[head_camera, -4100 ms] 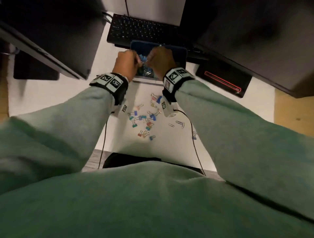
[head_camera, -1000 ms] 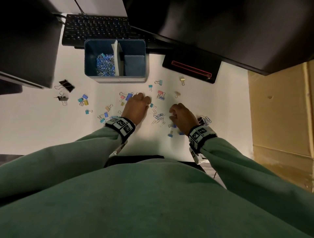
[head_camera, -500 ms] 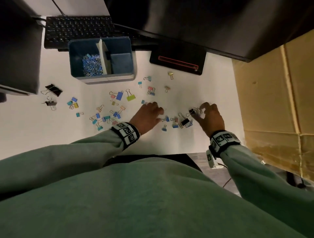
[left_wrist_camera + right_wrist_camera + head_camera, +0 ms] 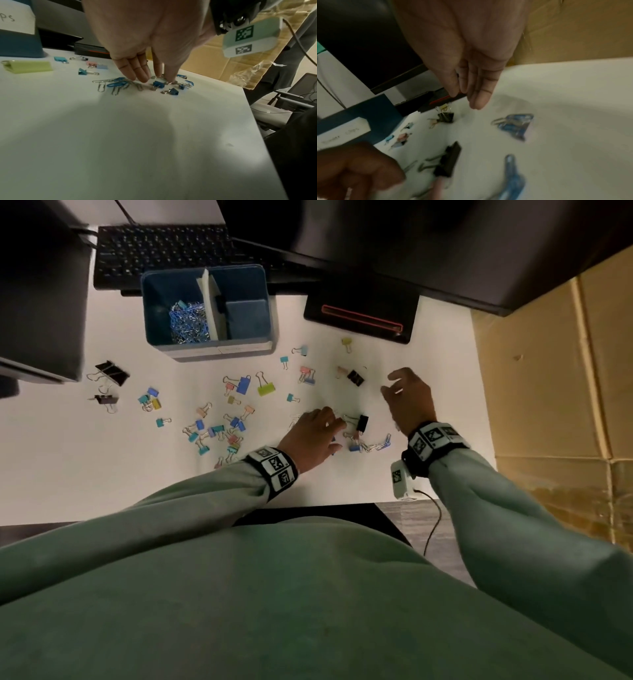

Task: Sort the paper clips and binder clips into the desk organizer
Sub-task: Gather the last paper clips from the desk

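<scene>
The blue desk organizer (image 4: 205,344) stands at the back of the white desk, with a heap of paper clips (image 4: 188,321) in its left compartment. Coloured binder clips (image 4: 236,419) lie scattered in front of it. My left hand (image 4: 329,428) reaches down with straight fingers; its fingertips (image 4: 142,78) touch loose paper clips (image 4: 116,83) and a small blue binder clip (image 4: 158,84). A black binder clip (image 4: 362,422) lies just right of it. My right hand (image 4: 394,386) hovers open and holds nothing, next to another black binder clip (image 4: 356,377), also seen as the black clip (image 4: 446,117).
A keyboard (image 4: 161,251) and dark monitors stand behind the organizer, and a black device with a red outline (image 4: 359,314) lies to its right. A cardboard box (image 4: 555,371) borders the desk's right edge. Two large black binder clips (image 4: 111,373) lie far left. A paper clip chain (image 4: 376,445) lies near the front.
My right hand has moved forward, away from me, and a black binder clip now lies farther up the desk. My left hand has shifted slightly right onto the clips.
</scene>
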`<state>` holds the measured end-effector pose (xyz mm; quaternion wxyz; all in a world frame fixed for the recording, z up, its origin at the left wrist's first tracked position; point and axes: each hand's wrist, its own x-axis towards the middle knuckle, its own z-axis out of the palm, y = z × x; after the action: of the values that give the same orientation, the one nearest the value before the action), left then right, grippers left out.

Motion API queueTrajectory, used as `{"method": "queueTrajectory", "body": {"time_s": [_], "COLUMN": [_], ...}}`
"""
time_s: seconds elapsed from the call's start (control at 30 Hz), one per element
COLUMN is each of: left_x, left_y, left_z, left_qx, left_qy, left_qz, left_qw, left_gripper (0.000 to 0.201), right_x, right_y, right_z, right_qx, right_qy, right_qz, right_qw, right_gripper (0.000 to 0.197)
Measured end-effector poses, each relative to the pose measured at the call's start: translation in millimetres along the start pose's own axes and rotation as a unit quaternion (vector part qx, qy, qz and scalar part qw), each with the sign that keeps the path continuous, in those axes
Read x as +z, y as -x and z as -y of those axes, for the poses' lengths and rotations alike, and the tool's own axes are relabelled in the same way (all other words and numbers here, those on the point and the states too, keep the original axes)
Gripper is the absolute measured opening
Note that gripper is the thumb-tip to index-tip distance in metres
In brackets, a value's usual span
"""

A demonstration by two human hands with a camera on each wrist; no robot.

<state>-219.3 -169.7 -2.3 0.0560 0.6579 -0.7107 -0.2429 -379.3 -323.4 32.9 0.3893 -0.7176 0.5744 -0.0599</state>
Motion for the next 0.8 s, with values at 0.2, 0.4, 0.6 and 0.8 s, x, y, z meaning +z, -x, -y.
{"method": "queueTrajectory", "body": {"time_s": [0.2, 0.4, 0.6, 0.8], "left_x": [13.9, 2.1, -31.7, -18.7], "left_y": [-15.0, -53.5, -77.9, 2.3], "left_z": [-21.0, -14.3, 1.5, 9.1], "left_qx": [0.004, -0.016, -0.068, 0.003], "left_qy": [-0.016, -0.039, 0.024, 0.049], "left_qz": [-0.027, -0.054, -0.081, 0.070], "left_qw": [1.000, 0.998, 0.994, 0.996], "left_gripper": [0.071, 0.038, 0.033, 0.036], "right_x": [-16.1, -1.7, 3.2, 7.7], "right_y": [27.9, 36.7, 36.8, 49.7], "right_z": [-56.5, -59.3, -52.7, -52.3], "right_qx": [-0.008, 0.010, 0.024, 0.005], "right_qy": [0.190, 0.142, 0.180, 0.140], "right_qz": [0.044, -0.022, 0.008, 0.026], "right_qw": [0.981, 0.990, 0.983, 0.990], "right_gripper": [0.032, 0.023, 0.029, 0.016]}}
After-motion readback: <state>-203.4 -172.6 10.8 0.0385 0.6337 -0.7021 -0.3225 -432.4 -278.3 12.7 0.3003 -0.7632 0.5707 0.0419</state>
